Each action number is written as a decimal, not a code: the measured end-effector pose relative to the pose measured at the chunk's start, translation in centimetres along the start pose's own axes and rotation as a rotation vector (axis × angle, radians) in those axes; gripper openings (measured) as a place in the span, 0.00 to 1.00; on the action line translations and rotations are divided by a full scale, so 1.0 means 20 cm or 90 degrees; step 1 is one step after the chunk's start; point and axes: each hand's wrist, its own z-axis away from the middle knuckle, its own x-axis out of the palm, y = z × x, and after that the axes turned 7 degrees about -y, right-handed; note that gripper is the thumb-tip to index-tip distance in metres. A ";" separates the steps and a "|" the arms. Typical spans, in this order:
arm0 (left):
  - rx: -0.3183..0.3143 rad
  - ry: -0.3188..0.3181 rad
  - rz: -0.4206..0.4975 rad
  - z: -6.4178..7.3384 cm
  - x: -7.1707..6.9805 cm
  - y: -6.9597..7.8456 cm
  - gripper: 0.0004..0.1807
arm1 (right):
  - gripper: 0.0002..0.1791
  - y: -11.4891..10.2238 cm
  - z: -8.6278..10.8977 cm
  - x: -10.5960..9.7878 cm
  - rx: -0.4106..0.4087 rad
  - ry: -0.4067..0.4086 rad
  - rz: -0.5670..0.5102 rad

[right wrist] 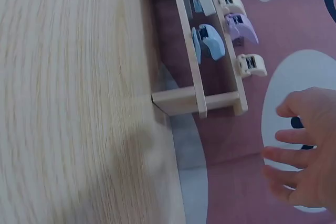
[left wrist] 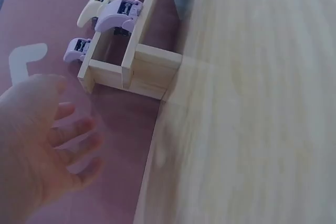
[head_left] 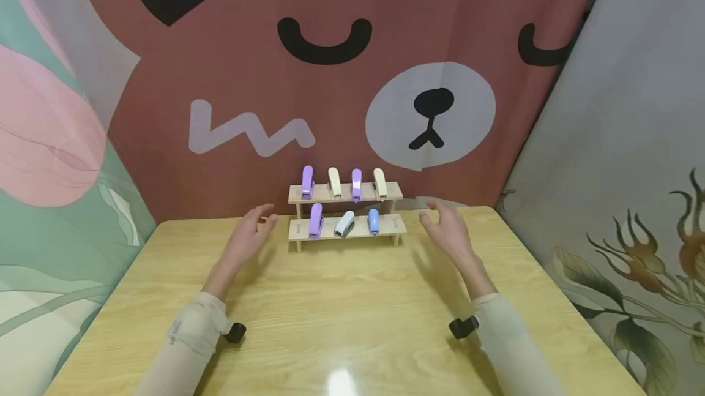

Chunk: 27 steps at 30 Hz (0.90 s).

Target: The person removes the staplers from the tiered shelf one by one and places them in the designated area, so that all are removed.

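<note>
Your left hand (head_left: 248, 235) and right hand (head_left: 450, 234) are hovering empty, fingers loose; between them the rack (head_left: 361, 226) of staplers (head_left: 316, 220) is running crosswise, blue stapler (head_left: 374, 221) sitting nearer your right.

wooden table (head_left: 341, 298) | bear-print cloth (head_left: 341, 90) behind | floral cloth (head_left: 622, 157) right | green cloth (head_left: 55, 231) left
</note>
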 end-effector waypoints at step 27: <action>-0.381 0.086 0.805 -0.34 0.14 0.01 0.29 | 0.28 -0.26 -0.38 0.25 0.001 0.055 -0.131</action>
